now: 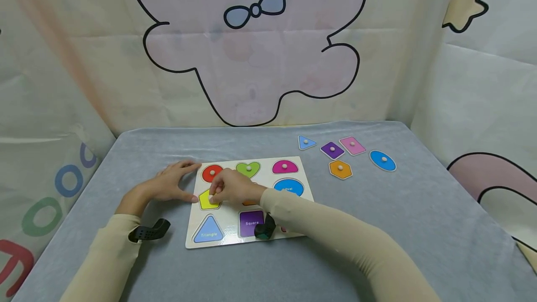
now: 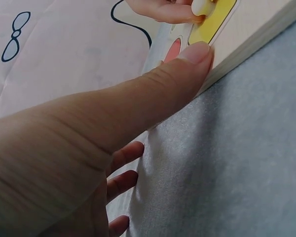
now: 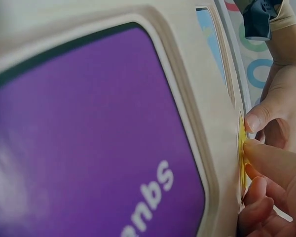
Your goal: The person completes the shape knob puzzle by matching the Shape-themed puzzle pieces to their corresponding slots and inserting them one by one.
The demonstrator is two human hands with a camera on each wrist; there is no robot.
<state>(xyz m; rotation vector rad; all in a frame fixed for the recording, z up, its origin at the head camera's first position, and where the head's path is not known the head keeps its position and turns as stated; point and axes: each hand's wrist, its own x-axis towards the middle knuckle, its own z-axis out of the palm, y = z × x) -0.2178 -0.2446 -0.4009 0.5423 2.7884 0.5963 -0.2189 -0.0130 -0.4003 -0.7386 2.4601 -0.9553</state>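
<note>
A white wooden shape-puzzle board (image 1: 230, 232) lies on the grey cloth. My right hand (image 1: 236, 186) reaches across it and pinches the small knob of the yellow pentagon piece (image 1: 204, 202), which sits over the left spot of the middle row. In the left wrist view, the right fingertips hold the pale knob on the yellow piece (image 2: 213, 24). My left hand (image 1: 169, 184) is at the board's left edge with fingers spread. Its thumb (image 2: 158, 84) rests on the edge beside the yellow piece; the index fingertip touches near the upper-left corner.
Red (image 1: 208, 175), green heart (image 1: 242, 168) and pink half-round (image 1: 285, 168) knobbed pieces fill the board's back row. Blue triangle (image 1: 304, 145) and square (image 1: 251, 223) spots show in front. Several loose pieces, including an orange hexagon (image 1: 339, 173) and a blue oval (image 1: 382, 164), lie at right.
</note>
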